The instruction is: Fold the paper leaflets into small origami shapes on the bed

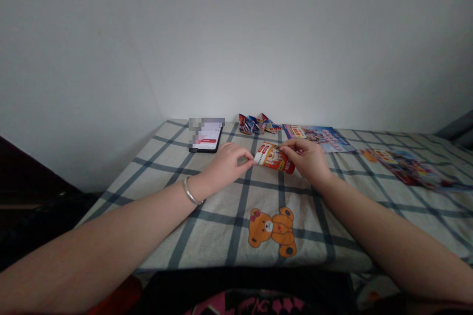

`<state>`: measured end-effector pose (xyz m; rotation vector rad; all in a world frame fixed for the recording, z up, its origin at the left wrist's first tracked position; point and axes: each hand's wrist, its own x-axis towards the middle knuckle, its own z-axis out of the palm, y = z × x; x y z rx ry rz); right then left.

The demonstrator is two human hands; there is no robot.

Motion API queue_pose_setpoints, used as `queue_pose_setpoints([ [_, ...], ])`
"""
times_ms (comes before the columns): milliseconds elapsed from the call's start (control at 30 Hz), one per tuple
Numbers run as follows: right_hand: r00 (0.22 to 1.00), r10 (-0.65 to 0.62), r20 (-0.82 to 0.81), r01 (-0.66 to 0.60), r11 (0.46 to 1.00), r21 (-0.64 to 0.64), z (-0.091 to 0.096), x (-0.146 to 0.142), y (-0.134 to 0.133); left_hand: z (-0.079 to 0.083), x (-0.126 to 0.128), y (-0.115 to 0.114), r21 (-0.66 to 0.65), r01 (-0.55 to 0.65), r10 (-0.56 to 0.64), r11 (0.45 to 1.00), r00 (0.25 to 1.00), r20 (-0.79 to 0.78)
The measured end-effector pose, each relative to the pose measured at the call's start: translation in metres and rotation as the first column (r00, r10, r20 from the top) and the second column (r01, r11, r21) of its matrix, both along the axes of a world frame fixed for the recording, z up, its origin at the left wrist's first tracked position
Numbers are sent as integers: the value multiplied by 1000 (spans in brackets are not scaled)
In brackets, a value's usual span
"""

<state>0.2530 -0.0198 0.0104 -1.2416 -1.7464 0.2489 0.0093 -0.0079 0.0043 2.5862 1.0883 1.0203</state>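
Note:
Both my hands meet over a small red and white printed paper that lies on the checked bedsheet. My left hand, with a silver bracelet at the wrist, pinches the paper's left edge with closed fingers. On the other side my right hand has its fingers pressed on the paper's top right part. The paper looks partly folded or rolled.
A phone with a lit screen lies behind my left hand. Several folded coloured paper pieces sit near the wall. Two printed colour sheets lie to the right. An orange bear print marks the sheet near me.

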Motion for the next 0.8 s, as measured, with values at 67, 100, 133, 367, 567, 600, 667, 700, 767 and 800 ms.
queue_pose_setpoints([
  [67,1000,-3,3,3,1000,-4,-1,0,1,0,0,-1,-27,-15,16,1000,1000,14],
  [100,1000,-5,8,5,1000,-7,-1,0,1,-1,0,-1,-49,-19,20,999,1000,22],
  [133,1000,-4,16,4,1000,-11,-1,-1,2,-1,0,-1,-81,-18,21,997,999,31],
  [367,991,66,117,-59,997,-57,-1,-7,-3,-6,-1,3,-338,107,-18,935,967,254],
  [567,972,176,155,-162,982,-98,-3,-14,-7,-1,3,-4,-335,210,-62,919,913,403],
  [600,970,184,161,-168,980,-108,-3,-15,-8,-1,3,-5,-334,210,-66,919,916,395],
  [667,967,192,171,-173,978,-120,-4,-16,-8,-1,2,-6,-341,198,-57,919,922,383],
  [700,965,194,176,-174,977,-123,-4,-16,-8,-2,2,-6,-348,190,-49,918,925,376],
  [767,964,195,184,-174,977,-125,-5,-17,-8,-2,1,-5,-355,172,-35,919,931,362],
  [800,963,196,186,-175,977,-124,-6,-17,-8,-3,1,-4,-351,163,-31,922,935,353],
])
